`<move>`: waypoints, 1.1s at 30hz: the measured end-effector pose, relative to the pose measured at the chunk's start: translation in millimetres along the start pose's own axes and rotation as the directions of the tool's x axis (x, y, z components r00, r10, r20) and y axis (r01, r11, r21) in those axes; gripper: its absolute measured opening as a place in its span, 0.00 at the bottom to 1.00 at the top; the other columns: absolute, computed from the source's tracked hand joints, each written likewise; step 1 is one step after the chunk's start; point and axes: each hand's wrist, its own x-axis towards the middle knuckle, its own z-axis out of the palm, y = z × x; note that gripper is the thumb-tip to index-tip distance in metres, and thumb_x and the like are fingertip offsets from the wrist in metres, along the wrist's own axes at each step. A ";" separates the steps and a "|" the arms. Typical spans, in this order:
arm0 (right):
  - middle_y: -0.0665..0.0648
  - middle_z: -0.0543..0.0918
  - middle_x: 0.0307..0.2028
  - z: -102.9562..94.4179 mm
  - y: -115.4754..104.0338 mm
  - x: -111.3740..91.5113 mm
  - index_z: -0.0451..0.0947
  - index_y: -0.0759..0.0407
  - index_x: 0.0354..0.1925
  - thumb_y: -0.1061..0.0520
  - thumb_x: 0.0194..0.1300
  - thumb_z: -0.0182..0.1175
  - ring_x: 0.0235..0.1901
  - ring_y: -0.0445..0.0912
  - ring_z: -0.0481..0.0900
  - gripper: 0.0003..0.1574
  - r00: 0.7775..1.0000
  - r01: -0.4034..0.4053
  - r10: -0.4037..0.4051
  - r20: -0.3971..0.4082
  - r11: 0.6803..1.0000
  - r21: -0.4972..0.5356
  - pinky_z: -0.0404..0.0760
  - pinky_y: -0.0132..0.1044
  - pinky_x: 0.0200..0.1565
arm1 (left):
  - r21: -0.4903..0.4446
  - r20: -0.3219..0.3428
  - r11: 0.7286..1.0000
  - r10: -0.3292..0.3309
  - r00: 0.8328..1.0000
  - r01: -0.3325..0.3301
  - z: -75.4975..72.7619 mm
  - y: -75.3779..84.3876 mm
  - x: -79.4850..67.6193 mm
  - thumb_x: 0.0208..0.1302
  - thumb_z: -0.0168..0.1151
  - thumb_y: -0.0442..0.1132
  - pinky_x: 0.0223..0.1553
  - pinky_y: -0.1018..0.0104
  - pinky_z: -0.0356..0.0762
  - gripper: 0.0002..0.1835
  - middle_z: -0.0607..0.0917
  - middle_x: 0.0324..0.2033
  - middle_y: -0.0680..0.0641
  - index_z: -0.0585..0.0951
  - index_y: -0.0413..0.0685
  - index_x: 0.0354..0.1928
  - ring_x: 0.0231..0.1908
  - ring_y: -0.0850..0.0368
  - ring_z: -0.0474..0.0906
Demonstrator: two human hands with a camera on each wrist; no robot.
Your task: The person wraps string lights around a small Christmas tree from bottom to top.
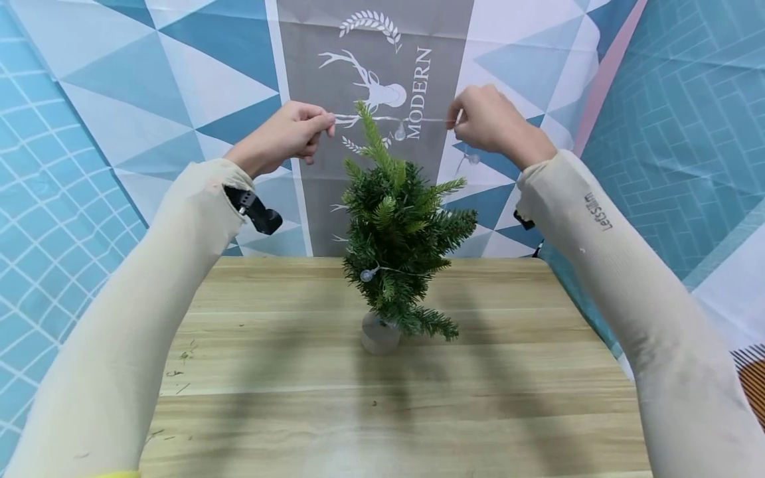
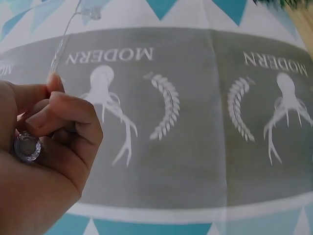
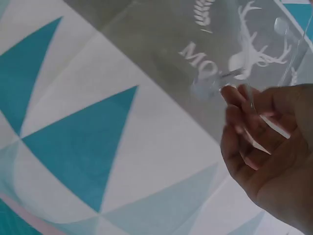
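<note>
A small green artificial Christmas tree (image 1: 397, 229) stands on a pale round base (image 1: 380, 335) on the wooden table. Behind its tip, a thin string light (image 1: 400, 131) with clear bulbs stretches between both hands. My left hand (image 1: 293, 133) pinches one end of this span between thumb and index finger. In the left wrist view, a clear bulb (image 2: 27, 147) sits inside the curled fingers. My right hand (image 1: 490, 123) pinches the wire at the other side, a bulb (image 1: 473, 159) dangling below it. Another bulb (image 1: 367, 275) rests against the lower branches, its wire crossing them.
Bits of green needle debris (image 1: 184, 356) lie on the left part of the table (image 1: 269, 411). A patterned cloth (image 1: 227, 60) with deer prints hangs behind the table, and blue tiled-pattern cloths (image 1: 36, 179) flank it.
</note>
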 end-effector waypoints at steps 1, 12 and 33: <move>0.66 0.85 0.45 3.4 3.4 -2.5 0.83 0.66 0.49 0.70 0.59 0.47 0.29 0.51 0.76 0.24 1.000 -0.003 0.003 0.027 1.000 -0.002 0.72 0.40 0.31 | 0.022 0.004 1.000 0.001 1.000 -0.001 -2.1 -3.1 -2.4 0.78 0.47 0.49 0.24 0.64 0.69 0.19 0.61 0.12 0.53 0.76 0.40 0.41 0.14 0.58 0.53; 0.59 0.86 0.31 61.0 43.2 -37.1 0.80 0.67 0.48 0.59 0.74 0.55 0.29 0.49 0.82 0.13 0.979 -0.021 -0.031 0.204 0.969 0.247 0.77 0.42 0.37 | 0.193 0.011 0.980 -0.048 0.999 0.045 1.2 -36.6 -15.2 0.77 0.50 0.49 0.23 0.65 0.72 0.18 0.67 0.10 0.52 0.83 0.43 0.41 0.14 0.57 0.64; 0.56 0.85 0.43 117.9 37.5 -55.6 0.81 0.68 0.44 0.55 0.73 0.58 0.40 0.43 0.77 0.16 0.990 -0.140 0.098 0.101 0.579 0.803 0.72 0.38 0.43 | 0.080 -0.183 0.993 -0.071 0.981 0.086 -19.5 -97.9 -78.1 0.74 0.54 0.53 0.20 0.62 0.66 0.20 0.61 0.11 0.52 0.84 0.44 0.44 0.13 0.54 0.52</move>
